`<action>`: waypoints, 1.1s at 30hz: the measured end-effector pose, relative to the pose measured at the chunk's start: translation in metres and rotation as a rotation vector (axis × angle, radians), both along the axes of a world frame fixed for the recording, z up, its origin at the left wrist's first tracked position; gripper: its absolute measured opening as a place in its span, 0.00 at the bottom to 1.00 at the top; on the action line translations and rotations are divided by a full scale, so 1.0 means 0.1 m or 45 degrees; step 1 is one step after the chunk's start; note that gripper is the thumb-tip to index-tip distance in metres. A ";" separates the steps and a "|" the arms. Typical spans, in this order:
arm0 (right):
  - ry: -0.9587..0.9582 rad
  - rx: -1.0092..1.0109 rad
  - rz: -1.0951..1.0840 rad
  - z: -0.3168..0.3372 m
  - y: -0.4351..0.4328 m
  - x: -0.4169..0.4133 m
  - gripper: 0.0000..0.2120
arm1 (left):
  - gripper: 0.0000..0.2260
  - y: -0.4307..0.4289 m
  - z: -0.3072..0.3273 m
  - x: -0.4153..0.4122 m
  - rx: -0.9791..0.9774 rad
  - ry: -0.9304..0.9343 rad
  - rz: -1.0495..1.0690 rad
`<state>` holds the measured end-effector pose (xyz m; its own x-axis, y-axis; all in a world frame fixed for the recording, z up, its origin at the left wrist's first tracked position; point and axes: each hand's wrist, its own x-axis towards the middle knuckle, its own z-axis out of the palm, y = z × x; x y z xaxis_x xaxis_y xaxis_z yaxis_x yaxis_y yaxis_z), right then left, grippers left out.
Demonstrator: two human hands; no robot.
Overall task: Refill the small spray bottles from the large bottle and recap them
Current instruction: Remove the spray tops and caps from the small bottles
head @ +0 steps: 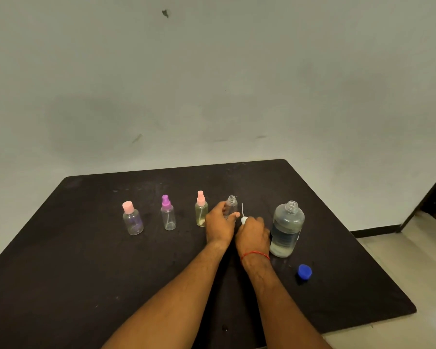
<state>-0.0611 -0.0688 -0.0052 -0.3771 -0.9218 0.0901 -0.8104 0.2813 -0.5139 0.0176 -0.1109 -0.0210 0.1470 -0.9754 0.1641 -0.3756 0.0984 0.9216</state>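
Just right of the frame's centre, a small clear bottle (231,204) stands upright on the black table (86,260), its threaded neck uncapped. Whether it holds any liquid cannot be told. The left hand (219,222) grips it from the left, thumb and fingers curled round its lower body.

Just to its right, the right hand (253,235) is closed round a white spray head (244,219). Only the tip of the head shows above the knuckles, and its thin dip tube (242,209) points upward beside the open bottle without touching it. A red thread (254,255) circles the right wrist.

Right of that hand, close against it, stands the large bottle (287,227). It is clear, open at its threaded neck, and mostly full of a transparent liquid. Its blue cap (304,271) lies on the table nearer the lower edge of the frame, apart from the bottle.

To the left, three more small bottles stand in a row, all capped:
- Nearest the left hand is a pink-sprayer bottle (201,212) holding yellowish liquid.
- Next is a purple-sprayer bottle (168,216), which looks nearly empty, with its dip tube visible inside.
- Farthest left is a rounder bottle with a flat pink cap (132,219), showing a purple tinge in its body.

A pale wall (212,84) fills the upper frame. Light floor tiles (400,260) show at the lower right.
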 end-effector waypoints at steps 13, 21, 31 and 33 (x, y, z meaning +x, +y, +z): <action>0.048 -0.042 0.033 0.05 0.10 0.03 0.12 | 0.15 0.21 0.10 0.04 0.007 0.031 -0.024; 0.054 -0.095 0.139 0.03 0.30 0.03 0.13 | 0.19 0.51 0.10 0.15 -0.041 0.168 0.047; 0.122 -0.243 0.307 0.04 0.49 0.13 0.11 | 0.13 0.73 0.16 0.53 -0.170 0.249 0.211; 0.115 -0.296 0.348 0.06 0.49 0.15 0.12 | 0.11 0.73 0.14 0.60 -0.166 0.268 0.243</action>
<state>-0.0462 -0.0198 0.0012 -0.1004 -0.9384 0.3308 -0.8845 -0.0681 -0.4615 0.0777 -0.0380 -0.0067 0.3696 -0.8997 0.2322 -0.2006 0.1667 0.9654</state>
